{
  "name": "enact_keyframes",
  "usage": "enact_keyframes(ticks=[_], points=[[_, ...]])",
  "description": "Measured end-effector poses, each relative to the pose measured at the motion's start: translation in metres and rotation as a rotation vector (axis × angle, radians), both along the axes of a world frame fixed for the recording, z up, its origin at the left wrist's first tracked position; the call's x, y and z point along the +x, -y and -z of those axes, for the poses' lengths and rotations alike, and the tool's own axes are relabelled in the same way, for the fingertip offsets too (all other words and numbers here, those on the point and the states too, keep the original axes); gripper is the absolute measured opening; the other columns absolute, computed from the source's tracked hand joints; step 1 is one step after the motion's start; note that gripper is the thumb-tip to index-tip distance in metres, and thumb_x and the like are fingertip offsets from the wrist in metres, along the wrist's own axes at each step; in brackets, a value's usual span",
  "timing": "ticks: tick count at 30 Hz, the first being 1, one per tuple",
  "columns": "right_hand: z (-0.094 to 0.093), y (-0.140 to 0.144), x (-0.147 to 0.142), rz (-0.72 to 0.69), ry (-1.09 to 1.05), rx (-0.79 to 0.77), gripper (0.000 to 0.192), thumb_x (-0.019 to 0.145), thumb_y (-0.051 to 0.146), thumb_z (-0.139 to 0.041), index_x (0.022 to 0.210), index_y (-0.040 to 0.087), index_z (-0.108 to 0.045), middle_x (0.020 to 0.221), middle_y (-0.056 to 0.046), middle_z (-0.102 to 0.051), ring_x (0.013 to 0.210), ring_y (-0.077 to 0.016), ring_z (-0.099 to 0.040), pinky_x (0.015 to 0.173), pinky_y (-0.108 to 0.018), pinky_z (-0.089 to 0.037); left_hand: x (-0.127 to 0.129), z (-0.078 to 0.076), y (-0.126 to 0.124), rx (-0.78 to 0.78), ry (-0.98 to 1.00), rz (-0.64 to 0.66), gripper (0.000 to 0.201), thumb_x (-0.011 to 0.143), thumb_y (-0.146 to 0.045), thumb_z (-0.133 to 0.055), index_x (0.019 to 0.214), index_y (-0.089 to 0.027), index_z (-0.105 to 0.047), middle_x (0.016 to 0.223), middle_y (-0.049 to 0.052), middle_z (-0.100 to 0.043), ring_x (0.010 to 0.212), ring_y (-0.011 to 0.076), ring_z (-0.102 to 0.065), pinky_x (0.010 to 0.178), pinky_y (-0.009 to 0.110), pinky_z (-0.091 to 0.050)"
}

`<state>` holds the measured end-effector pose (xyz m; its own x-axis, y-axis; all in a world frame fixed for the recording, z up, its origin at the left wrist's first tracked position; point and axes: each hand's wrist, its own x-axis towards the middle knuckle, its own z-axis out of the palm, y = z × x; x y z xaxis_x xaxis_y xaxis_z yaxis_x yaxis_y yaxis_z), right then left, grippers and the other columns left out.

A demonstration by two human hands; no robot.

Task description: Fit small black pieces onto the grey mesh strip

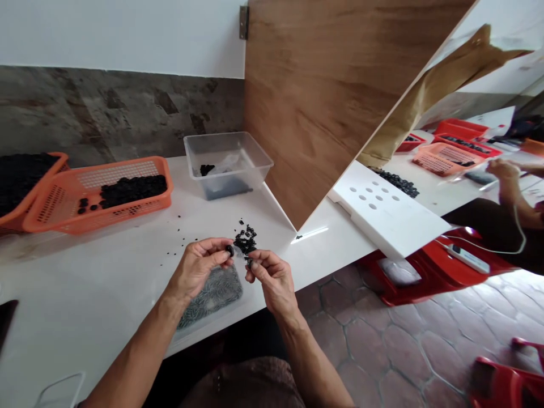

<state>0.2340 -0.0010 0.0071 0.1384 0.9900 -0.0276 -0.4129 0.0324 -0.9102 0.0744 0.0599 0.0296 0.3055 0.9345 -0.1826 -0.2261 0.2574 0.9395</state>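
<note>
Centre frame: your left hand (199, 265) pinches a small black ring (230, 250); your right hand (268, 273) pinches a tiny black piece (250, 264). Keep both fingertips close, square over the bag of pins (215, 292).

orange basket (127, 195), clear tub (227, 161), perforated white board (386, 212)

A white worktable (106, 283) stands against a wall (119, 34) that is white above and clad in mottled grey-brown stone (106, 110) below. An upright wood-grain partition (323, 96), hinged at its top left corner, divides this table from a neighbouring white bench (429, 190). The floor (403, 345) is paved with reddish-brown irregular stone tiles, under soft, even daylight.
</note>
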Motion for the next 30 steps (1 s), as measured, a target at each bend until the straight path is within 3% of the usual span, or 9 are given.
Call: enact_keyframes(ticks=[4, 8, 18, 22, 30], points=[[-0.008, 0.002, -0.015, -0.041, -0.041, 0.031, 0.018, 0.077, 0.028, -0.073, 0.092, 0.019, -0.07, 0.061, 0.002, -0.062, 0.053, -0.0097, -0.058, 0.054, -0.022, -0.045, -0.014, -0.006, 0.032, -0.055, 0.075, -0.078, 0.022, 0.061, -0.017, -0.076, 0.082, -0.022, -0.077, 0.067, -0.002, -0.07, 0.053, 0.0099, -0.063, 0.053, 0.021, -0.048], [-0.014, 0.007, -0.029, -0.105, -0.107, 0.007, 0.018, 0.075, 0.029, -0.075, 0.089, 0.019, -0.07, 0.061, 0.003, -0.061, 0.051, -0.0087, -0.056, 0.051, -0.021, -0.045, -0.022, -0.003, 0.05, -0.111, 0.147, -0.171, 0.023, 0.059, -0.015, -0.079, 0.082, -0.02, -0.078, 0.066, 0.001, -0.072, 0.054, 0.0107, -0.062, 0.053, 0.021, -0.048], [-0.007, 0.002, -0.057, -0.202, -0.217, -0.019, 0.018, 0.073, 0.029, -0.077, 0.086, 0.019, -0.07, 0.058, 0.003, -0.064, 0.049, -0.0092, -0.059, 0.054, -0.023, -0.051, -0.026, 0.024, 0.069, -0.138, 0.166, -0.366, 0.014, 0.063, -0.021, -0.081, 0.076, -0.018, -0.077, 0.073, 0.003, -0.076, 0.06, 0.0108, -0.064, 0.052, 0.017, -0.047], [-0.011, -0.001, -0.059, -0.187, -0.228, -0.058, 0.019, 0.07, 0.027, -0.078, 0.085, 0.018, -0.071, 0.058, 0.003, -0.065, 0.051, -0.0083, -0.059, 0.053, -0.02, -0.049, -0.029, 0.025, 0.077, -0.164, 0.14, -0.378, 0.016, 0.061, -0.02, -0.083, 0.076, -0.016, -0.077, 0.062, 0.003, -0.073, 0.049, 0.0092, -0.06, 0.045, 0.016, -0.043], [-0.009, 0.001, -0.063, -0.229, -0.306, -0.102, 0.019, 0.069, 0.027, -0.079, 0.084, 0.018, -0.071, 0.055, 0.003, -0.064, 0.049, -0.0086, -0.056, 0.048, -0.019, -0.047, -0.03, 0.028, 0.088, -0.145, 0.14, -0.393, 0.027, 0.062, -0.017, -0.083, 0.087, -0.024, -0.078, 0.07, 0.001, -0.074, 0.053, 0.0089, -0.062, 0.048, 0.016, -0.046]])
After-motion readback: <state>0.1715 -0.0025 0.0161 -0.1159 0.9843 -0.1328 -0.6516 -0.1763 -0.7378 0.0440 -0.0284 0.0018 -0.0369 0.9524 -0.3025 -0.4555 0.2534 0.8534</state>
